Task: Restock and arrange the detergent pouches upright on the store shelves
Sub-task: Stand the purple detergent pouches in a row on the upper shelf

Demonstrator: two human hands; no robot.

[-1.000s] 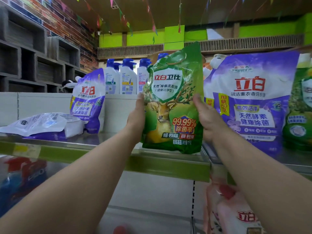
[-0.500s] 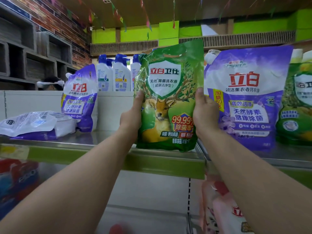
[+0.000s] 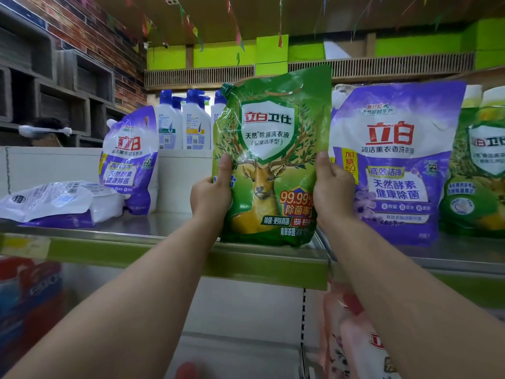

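Got my left hand (image 3: 210, 196) and right hand (image 3: 332, 191) each gripping a side of one shiny green plastic deer-print detergent pouch (image 3: 270, 157), standing upright at the front edge of the steel shelf (image 3: 153, 228), with two purple pouches upright: one left (image 3: 128, 162), one right (image 3: 396, 162).

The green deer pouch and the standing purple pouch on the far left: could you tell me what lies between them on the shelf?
Bare metal shelf, head view; white bottles stand behind.
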